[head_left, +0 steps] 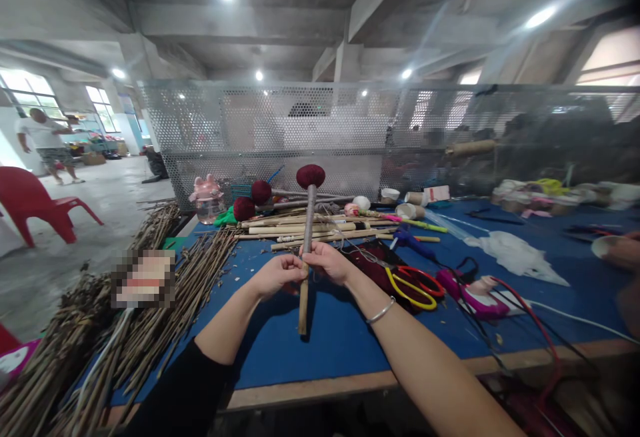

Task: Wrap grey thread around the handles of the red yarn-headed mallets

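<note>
A mallet [311,177] with a round dark red padded head stands nearly upright in front of me. Grey cord wraps the upper part of its handle, and the lower end is bare wood. My right hand [329,265] is closed round the handle below the wrapping, thumb in front. From the other side my left hand [278,278] pinches at the same spot, its fingertips against the handle; whether it also holds a cord end, I cannot tell. Right of my hands, scissors [411,288] with yellow and red handles lie on a dark red cloth [373,257].
Bundles of thin sticks [170,310] cover the left of the blue table [330,357]. Behind lie wooden rods [320,227], dark red balls [244,208] and a pink bottle [207,200]. Rightward are a blue glue gun [417,244], cables and a plastic bag [515,254]. Another person's hand [627,250] shows far right.
</note>
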### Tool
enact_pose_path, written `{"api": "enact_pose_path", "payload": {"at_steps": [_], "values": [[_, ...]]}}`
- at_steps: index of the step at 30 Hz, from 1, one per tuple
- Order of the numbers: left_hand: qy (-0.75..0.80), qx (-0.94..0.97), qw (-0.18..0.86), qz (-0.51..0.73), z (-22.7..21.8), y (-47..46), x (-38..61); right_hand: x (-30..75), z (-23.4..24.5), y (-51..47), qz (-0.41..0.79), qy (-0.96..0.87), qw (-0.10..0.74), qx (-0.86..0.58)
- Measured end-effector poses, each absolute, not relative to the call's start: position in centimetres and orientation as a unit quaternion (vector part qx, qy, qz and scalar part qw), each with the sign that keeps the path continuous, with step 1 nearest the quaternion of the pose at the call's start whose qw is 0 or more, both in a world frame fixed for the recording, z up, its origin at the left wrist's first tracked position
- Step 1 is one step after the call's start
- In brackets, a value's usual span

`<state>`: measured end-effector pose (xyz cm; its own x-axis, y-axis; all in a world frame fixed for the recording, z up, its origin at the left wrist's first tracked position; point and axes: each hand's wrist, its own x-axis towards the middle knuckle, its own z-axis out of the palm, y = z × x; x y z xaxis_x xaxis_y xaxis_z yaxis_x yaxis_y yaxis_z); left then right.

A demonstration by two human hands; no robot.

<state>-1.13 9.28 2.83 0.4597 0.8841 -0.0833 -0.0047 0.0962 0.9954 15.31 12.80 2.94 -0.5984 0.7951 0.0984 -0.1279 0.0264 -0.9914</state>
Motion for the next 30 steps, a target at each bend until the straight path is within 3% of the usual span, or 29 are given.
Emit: {"api": "enact_pose_path", "payload": {"at_steps": [5, 12, 18, 25, 30], "values": [[0.413, 0.593, 0.588, 0.364, 2.2, 9.6, -0.9, 15.1, 3.1, 12.8, 0.609, -0.633, 0.384, -0.286], [0.321, 0.556, 0.717, 0.271, 2.6, 9.2, -1.5, 15.5, 2.9, 12.8, 0.658, -0.631, 0.326, -0.252], [0.405, 0.581, 0.625, 0.330, 1.4, 9.8, -1.2, 14.7, 2.7, 12.7, 0.637, -0.636, 0.346, -0.264], [0.315, 0.556, 0.720, 0.270, 2.3, 9.4, -1.8, 14.8, 3.1, 12.3, 0.660, -0.624, 0.339, -0.246], [0.392, 0.583, 0.633, 0.324, 1.8, 9.7, -1.5, 14.4, 3.0, 12.3, 0.642, -0.627, 0.358, -0.257]]}}
